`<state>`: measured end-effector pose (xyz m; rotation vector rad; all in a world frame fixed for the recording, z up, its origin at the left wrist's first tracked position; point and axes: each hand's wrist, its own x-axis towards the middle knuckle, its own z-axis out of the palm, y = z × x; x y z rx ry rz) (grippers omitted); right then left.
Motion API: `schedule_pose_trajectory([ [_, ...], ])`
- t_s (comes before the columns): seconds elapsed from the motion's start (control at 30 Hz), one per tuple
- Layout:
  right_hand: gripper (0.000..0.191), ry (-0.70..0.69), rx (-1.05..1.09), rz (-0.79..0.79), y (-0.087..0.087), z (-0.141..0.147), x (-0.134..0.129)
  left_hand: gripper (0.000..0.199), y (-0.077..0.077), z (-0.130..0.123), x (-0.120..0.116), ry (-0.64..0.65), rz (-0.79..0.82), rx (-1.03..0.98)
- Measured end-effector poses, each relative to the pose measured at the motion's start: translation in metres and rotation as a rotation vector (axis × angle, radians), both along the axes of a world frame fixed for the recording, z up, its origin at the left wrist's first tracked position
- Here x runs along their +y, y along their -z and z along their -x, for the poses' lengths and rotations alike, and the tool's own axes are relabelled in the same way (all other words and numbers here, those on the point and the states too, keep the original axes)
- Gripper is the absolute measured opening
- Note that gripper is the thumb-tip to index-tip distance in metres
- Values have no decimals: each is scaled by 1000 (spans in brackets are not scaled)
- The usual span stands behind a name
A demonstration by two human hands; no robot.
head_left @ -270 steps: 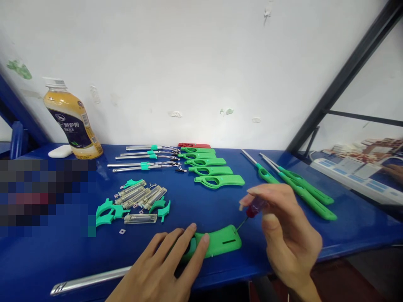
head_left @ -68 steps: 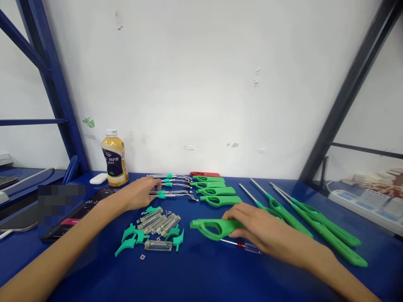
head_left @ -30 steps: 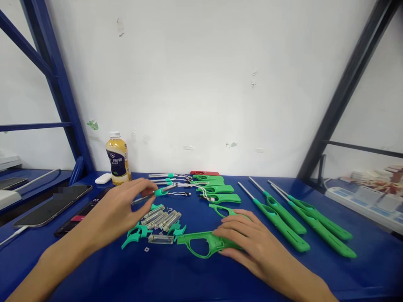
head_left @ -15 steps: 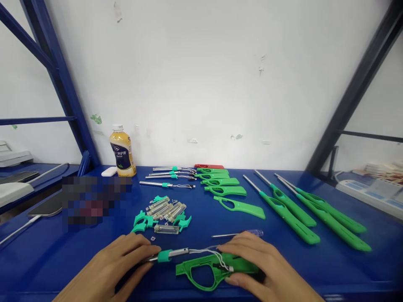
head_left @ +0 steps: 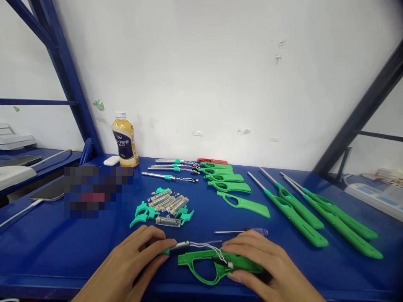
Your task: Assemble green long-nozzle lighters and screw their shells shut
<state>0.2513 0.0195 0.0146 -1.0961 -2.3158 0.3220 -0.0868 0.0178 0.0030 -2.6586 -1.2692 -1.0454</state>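
My left hand (head_left: 135, 264) pinches a metal lighter tube (head_left: 183, 244) at its teal collar, most of which the fingers cover. Thin wires (head_left: 204, 246) run from the tube's end to a small black-and-white igniter piece (head_left: 228, 264). That piece lies in the open side of a green lighter handle shell (head_left: 201, 256), which has a trigger loop. My right hand (head_left: 267, 264) grips the shell's wide end, fingertips beside the igniter. The tube is just above the shell's narrow end. Behind my right hand lies a screwdriver (head_left: 233, 231).
Clear fuel tanks (head_left: 168, 221) and teal triggers (head_left: 141, 214) lie in a cluster behind my left hand. Farther back are wired tubes (head_left: 157, 175), green shells (head_left: 248, 205) and a red shell (head_left: 214, 161). Assembled lighters (head_left: 296, 220) lie right; a bottle (head_left: 126, 142) stands back left.
My left hand has slid right along the tube onto the teal collar, which was uncovered before. My right hand keeps its grip on the shell. The camera view has shifted slightly.
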Motion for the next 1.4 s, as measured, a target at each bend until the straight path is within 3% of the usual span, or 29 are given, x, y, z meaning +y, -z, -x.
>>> schedule_pose_trajectory([
  [0.27, 31, 4, -15, 32, 1, -1, -1, 42, 3, 11, -10, 46, 189, 4],
  [0.37, 32, 9, -9, 31, 1, -1, -2, 47, 2, 10, -11, 59, 180, 1],
  [0.87, 30, -1, 19, -73, 0, -1, -4, 29, -3, 9, -14, 22, 181, -1],
  [1.13, 29, -8, -8, -100, -3, 0, -3, 56, -4, 15, -12, 102, 150, 116],
  [1.4, 34, -25, -54, -191, -3, -2, 1, 52, -5, 14, -9, 133, 81, 93],
])
